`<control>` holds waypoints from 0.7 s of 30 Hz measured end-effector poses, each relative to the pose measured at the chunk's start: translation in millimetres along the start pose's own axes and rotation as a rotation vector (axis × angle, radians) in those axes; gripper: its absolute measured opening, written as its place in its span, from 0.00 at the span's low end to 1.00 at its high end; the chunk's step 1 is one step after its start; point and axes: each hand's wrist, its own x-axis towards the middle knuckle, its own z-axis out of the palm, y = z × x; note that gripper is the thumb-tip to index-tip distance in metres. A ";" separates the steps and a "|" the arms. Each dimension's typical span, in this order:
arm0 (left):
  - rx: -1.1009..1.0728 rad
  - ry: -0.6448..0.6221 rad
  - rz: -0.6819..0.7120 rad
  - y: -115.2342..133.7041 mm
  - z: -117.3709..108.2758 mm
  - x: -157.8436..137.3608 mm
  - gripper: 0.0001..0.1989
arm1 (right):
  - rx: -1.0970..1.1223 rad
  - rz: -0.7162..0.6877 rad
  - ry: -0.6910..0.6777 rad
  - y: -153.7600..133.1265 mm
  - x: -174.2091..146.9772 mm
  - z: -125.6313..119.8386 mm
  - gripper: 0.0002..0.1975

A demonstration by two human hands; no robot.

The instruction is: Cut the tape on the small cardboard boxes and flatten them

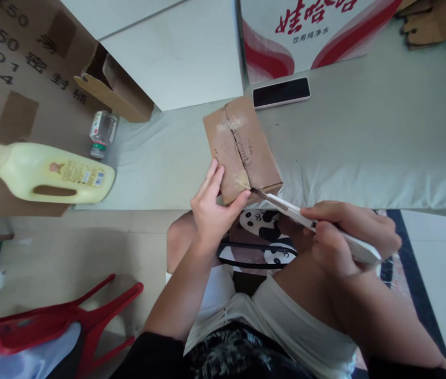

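A small brown cardboard box (223,142) rests on the pale green cloth surface, its top seam running lengthwise with pale torn patches at both ends. My left hand (215,202) grips the near left corner of this box, fingers on the side and thumb at the near edge. Wrapped in my right hand (345,234) is a white utility knife (286,205) with its blade out. The blade's tip meets the near end of the seam, close to my left thumb. How deep the tip sits cannot be made out.
A phone-like black slab (282,93) lies behind the box, before a red-and-white carton (305,37). Leftward are a yellow jug (53,171), a clear bottle (102,131) and a big carton (18,110). A red stool (89,321) stands on the floor at lower left.
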 end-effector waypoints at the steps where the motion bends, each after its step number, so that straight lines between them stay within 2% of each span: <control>1: -0.010 -0.001 0.000 -0.5 -0.1 0.2 0.32 | 0.011 -0.007 0.018 0.1 0.0 -0.1 0.09; 5: -0.118 0.048 -0.033 -4.4 0.3 -2.1 0.31 | 0.101 -0.023 0.098 -1.3 2.0 9.3 0.09; 6: -0.144 0.089 -0.065 -6.5 0.7 -3.5 0.30 | 0.118 -0.016 0.154 -0.3 3.2 13.1 0.10; 9: -0.185 0.242 -0.202 -16.3 2.9 -7.5 0.27 | 0.190 -0.051 0.438 9.9 10.7 24.1 0.13; 11: -0.208 0.317 -0.308 -25.8 4.6 -8.7 0.27 | 0.233 -0.093 0.522 21.8 18.1 29.3 0.12; 13: -0.252 0.336 -0.412 -37.1 4.8 -8.2 0.27 | 0.151 -0.064 0.408 34.7 25.0 32.4 0.10; 18: -0.408 0.274 -0.648 -71.4 -9.2 -8.5 0.17 | -0.306 0.187 -0.157 57.7 29.9 41.5 0.17; 21: -0.416 0.217 -0.715 -96.4 -24.4 -17.1 0.15 | -0.467 0.286 -0.397 63.6 26.7 50.7 0.21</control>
